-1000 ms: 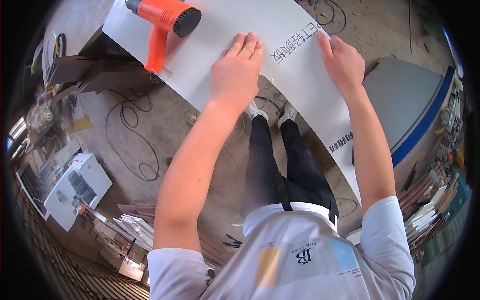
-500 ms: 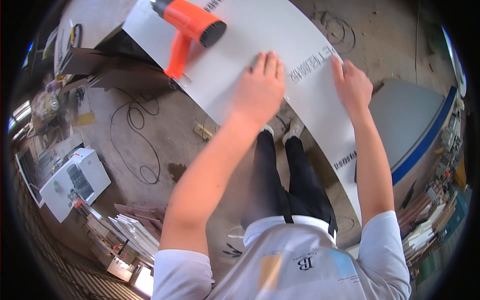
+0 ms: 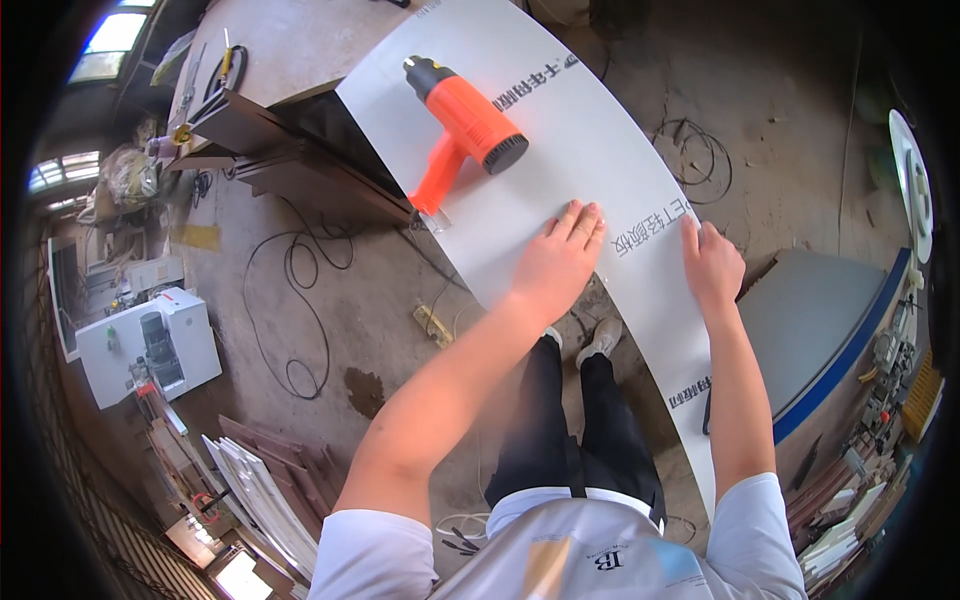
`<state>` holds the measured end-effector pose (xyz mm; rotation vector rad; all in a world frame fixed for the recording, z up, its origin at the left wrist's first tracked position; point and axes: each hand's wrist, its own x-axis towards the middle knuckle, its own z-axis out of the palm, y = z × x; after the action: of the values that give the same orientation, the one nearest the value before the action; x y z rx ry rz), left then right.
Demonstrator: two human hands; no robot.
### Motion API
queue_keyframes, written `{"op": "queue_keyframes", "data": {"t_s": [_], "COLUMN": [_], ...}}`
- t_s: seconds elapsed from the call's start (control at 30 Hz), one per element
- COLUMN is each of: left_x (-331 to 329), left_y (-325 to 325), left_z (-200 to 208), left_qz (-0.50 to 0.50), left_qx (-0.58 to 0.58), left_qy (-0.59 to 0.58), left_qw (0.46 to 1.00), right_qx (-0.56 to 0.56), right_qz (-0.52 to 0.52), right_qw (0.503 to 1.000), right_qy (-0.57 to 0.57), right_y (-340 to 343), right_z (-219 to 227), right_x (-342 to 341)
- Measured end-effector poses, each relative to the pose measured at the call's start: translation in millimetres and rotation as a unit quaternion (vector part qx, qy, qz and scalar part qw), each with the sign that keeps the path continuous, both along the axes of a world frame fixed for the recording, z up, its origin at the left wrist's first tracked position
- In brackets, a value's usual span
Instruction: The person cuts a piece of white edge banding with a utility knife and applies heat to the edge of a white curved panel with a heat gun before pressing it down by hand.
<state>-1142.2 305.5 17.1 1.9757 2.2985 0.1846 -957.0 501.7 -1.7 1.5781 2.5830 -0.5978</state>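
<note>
A long white panel point(image 3: 570, 160) with dark printing stretches from the far side down past my right forearm, where it shows as a narrow strip. My left hand point(image 3: 560, 258) lies flat on it near its inner edge, fingers stretched out and close together. At the outer edge, my right hand point(image 3: 714, 268) grips the panel, its curled fingers partly hidden. An orange and black heat gun point(image 3: 472, 125) rests on its side on the panel, beyond and left of my left hand.
Dark brown boards point(image 3: 300, 160) stand by a worktable point(image 3: 290, 45) at far left. A looped black cable point(image 3: 290, 270) lies on the floor. White strips point(image 3: 250, 490) are stacked at lower left. A grey, blue-edged surface point(image 3: 825, 320) is at right, beside tools and offcuts.
The whole view has shifted, so the panel, heat gun and both hands appear lower. My left hand still lies on the panel, and my right hand still grips its edge.
</note>
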Motion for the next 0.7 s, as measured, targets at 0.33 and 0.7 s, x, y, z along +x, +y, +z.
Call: {"op": "queue_keyframes", "data": {"t_s": [0.33,0.7], "left_x": [15,36], "left_y": [6,-60], "left_z": [-12,31], "left_qz": [0.01,0.169], "left_qx": [-0.06,-0.031], "left_qy": [0.038,-0.374], "left_qw": [0.997,0.912], "right_qx": [-0.001,-0.013], "right_qz": [-0.005,-0.017], "right_qw": [1.0,1.0], "right_qy": [-0.005,0.012], "right_y": [-3,-1], "right_z": [-4,3], "right_x": [8,-2]}}
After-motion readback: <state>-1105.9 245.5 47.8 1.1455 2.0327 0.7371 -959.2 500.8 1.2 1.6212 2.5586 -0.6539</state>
